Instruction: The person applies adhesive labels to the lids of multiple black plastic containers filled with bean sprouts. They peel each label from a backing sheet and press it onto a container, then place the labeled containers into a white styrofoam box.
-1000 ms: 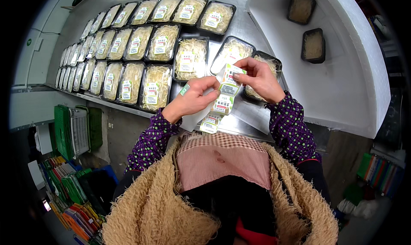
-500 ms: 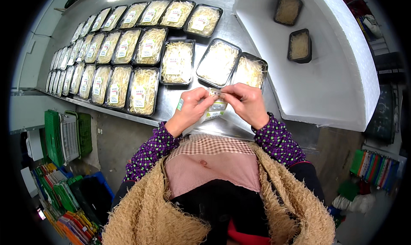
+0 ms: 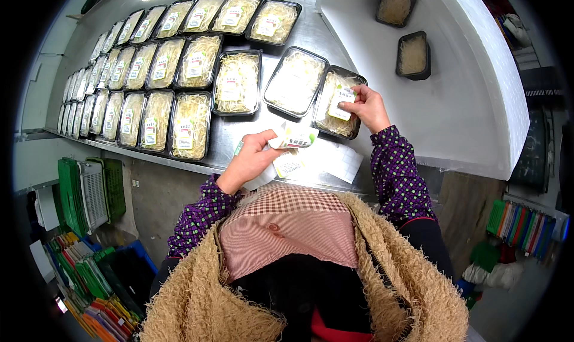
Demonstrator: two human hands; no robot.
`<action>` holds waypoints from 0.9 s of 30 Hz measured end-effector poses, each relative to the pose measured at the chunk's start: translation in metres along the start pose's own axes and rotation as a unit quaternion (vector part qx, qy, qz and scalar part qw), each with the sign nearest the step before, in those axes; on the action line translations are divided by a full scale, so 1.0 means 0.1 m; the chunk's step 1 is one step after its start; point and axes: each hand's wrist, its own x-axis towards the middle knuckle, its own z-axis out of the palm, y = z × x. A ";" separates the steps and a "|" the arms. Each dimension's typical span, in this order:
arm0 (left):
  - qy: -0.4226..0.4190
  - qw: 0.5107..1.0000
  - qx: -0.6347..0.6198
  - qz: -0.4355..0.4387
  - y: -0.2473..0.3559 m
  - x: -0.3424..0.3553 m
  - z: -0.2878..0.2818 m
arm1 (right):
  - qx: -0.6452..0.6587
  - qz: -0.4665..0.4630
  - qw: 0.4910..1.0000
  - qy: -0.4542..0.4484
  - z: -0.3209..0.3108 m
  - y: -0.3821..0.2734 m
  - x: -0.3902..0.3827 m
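Between the thumb and fingers of my right hand (image 3: 369,109) is a white and green label (image 3: 345,100), held on or just over the film top of the rightmost tray of bean sprouts (image 3: 327,122). My left hand (image 3: 251,156) grips a strip of labels (image 3: 294,136) by its left end, close to the table's front edge. More of the label strip (image 3: 342,161) trails below it on the metal. Just left of the rightmost tray lies another tray of sprouts (image 3: 297,82), with no label that I can make out through the glare.
Rows of labelled black sprout trays (image 3: 192,124) cover the left of the steel table (image 3: 239,45). At the right stands a large white foam box (image 3: 460,142) with two sprout trays (image 3: 413,55) inside. Stacked crates (image 3: 95,189) and coloured folded items (image 3: 520,228) stand below.
My hands have moved apart. The right one has gone right and up to the rightmost tray with a label; the left stays low with the strip. The view has shifted slightly.
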 end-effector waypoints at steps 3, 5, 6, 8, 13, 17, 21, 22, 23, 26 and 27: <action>-0.008 1.000 0.002 -0.003 0.09 0.00 0.04 | -0.101 -0.004 0.995 0.012 0.06 0.10 -0.03; 0.003 1.000 -0.005 0.011 0.03 0.01 0.06 | -0.184 -0.050 0.980 0.048 0.14 0.08 -0.09; 0.000 1.000 0.005 0.000 0.01 0.04 0.07 | -0.226 -0.075 0.969 0.069 0.16 0.04 -0.10; -0.007 0.999 0.024 -0.020 -0.03 0.04 0.06 | -0.334 -0.140 0.926 0.107 0.18 0.08 -0.13; 0.004 0.997 -0.071 -0.034 0.02 -0.06 0.04 | -0.300 -0.062 0.921 0.239 -0.24 -0.19 0.32; -0.002 0.991 -0.106 -0.078 0.01 -0.08 0.03 | -0.416 0.087 0.714 0.556 -1.32 0.19 1.17; 0.029 0.987 -0.123 -0.104 -0.06 -0.01 0.00 | -0.300 0.198 0.820 0.446 -1.79 0.50 1.22; 0.046 0.985 -0.130 -0.107 -0.05 -0.03 -0.04 | -0.282 0.155 0.837 0.442 -1.73 0.42 1.21; 0.058 0.982 -0.140 -0.110 -0.04 -0.05 -0.06 | -0.163 0.111 0.879 0.435 -1.65 0.34 1.22; 0.060 0.976 -0.166 -0.130 -0.11 0.01 -0.02 | 0.147 0.020 0.919 0.365 -1.17 0.25 1.17; 0.057 0.974 -0.171 -0.137 -0.14 0.05 -0.01 | 0.209 0.000 0.922 0.326 -0.94 0.19 1.19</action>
